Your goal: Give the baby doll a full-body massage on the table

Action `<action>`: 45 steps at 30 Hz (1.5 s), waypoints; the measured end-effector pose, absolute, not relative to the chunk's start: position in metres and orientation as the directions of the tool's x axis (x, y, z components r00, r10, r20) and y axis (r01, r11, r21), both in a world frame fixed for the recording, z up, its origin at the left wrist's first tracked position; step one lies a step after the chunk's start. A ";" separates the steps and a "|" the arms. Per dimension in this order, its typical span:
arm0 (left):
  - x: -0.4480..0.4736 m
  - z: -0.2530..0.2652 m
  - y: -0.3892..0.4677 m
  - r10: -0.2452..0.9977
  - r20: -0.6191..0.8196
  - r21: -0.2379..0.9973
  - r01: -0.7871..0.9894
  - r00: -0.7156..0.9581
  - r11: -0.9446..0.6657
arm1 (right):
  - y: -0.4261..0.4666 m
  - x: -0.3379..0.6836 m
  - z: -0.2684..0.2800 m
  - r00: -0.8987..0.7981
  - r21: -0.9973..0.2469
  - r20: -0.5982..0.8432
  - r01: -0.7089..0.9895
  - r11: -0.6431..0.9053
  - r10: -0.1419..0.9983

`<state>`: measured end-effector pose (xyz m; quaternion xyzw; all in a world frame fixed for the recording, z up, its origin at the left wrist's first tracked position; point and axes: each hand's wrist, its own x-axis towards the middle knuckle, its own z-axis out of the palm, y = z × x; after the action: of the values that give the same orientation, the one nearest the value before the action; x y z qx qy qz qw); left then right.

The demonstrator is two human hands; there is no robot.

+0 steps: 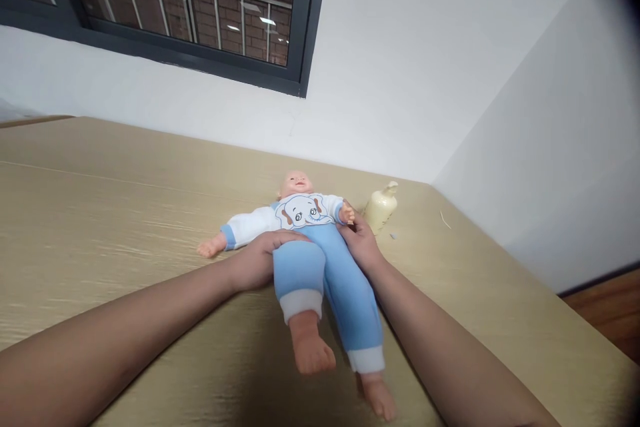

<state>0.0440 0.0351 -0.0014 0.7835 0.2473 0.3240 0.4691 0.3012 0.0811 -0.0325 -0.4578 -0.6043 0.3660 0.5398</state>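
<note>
A baby doll [305, 233] lies on its back on the table, feet toward me. Its white top has an elephant face on the front, and its trousers are light blue with white cuffs. My left hand [260, 257] grips the doll at the hip, thumb over the waist, the other fingers largely hidden behind the raised leg. On the opposite side my right hand [361, 243] holds the waist, close under the doll's small hand; its fingertips are partly hidden. A baby bottle [381, 208] with pale yellow contents stands just beyond my right hand.
The wood-coloured table [125, 213] reaches back to a white wall [400, 67]. A dark-framed window [295, 73] with bars is set in that wall. A tiny bluish piece [393, 236] lies near the bottle, and a thin pale strand [445, 220] farther right.
</note>
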 end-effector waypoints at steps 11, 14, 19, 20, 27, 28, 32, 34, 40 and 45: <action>0.033 0.003 0.042 0.614 0.383 0.716 0.198 0.690 -0.669 | 0.087 0.303 -0.040 0.165 -0.942 0.280 0.240 0.237 0.946; 0.033 0.005 0.041 0.603 0.388 0.707 0.195 0.697 -0.680 | 0.085 0.301 -0.037 0.194 -0.964 0.233 0.176 0.200 0.953; 0.033 0.006 0.041 0.604 0.386 0.709 0.196 0.697 -0.678 | 0.078 0.291 -0.029 0.203 -0.981 0.173 -0.055 0.187 0.964; 0.033 0.005 0.041 0.604 0.386 0.707 0.197 0.697 -0.679 | 0.077 0.289 -0.028 0.191 -0.980 0.152 -0.100 0.174 0.970; 0.032 0.003 0.041 0.601 0.389 0.706 0.193 0.699 -0.681 | 0.079 0.295 -0.032 0.258 -0.969 0.228 0.152 0.193 0.939; 0.032 0.002 0.041 0.600 0.391 0.707 0.190 0.698 -0.682 | 0.079 0.296 -0.032 0.243 -0.955 0.253 0.217 0.202 0.936; 0.033 0.001 0.042 0.609 0.397 0.710 0.191 0.687 -0.678 | 0.072 0.297 -0.026 0.046 -0.888 0.384 0.292 0.356 0.922; 0.034 0.002 0.043 0.610 0.397 0.710 0.192 0.686 -0.678 | 0.068 0.297 -0.023 -0.063 -0.838 0.448 0.316 0.444 0.892; 0.035 0.005 0.042 0.616 0.397 0.715 0.191 0.681 -0.672 | 0.065 0.298 -0.023 -0.175 -0.774 0.454 0.407 0.485 0.873; 0.034 0.004 0.042 0.620 0.394 0.715 0.197 0.679 -0.671 | 0.065 0.295 -0.022 -0.154 -0.784 0.454 0.398 0.475 0.878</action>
<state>0.0340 0.0416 0.0036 0.8555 0.2387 0.3217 0.3282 0.2951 0.0647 -0.0223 -0.4453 -0.7163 0.2529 0.4739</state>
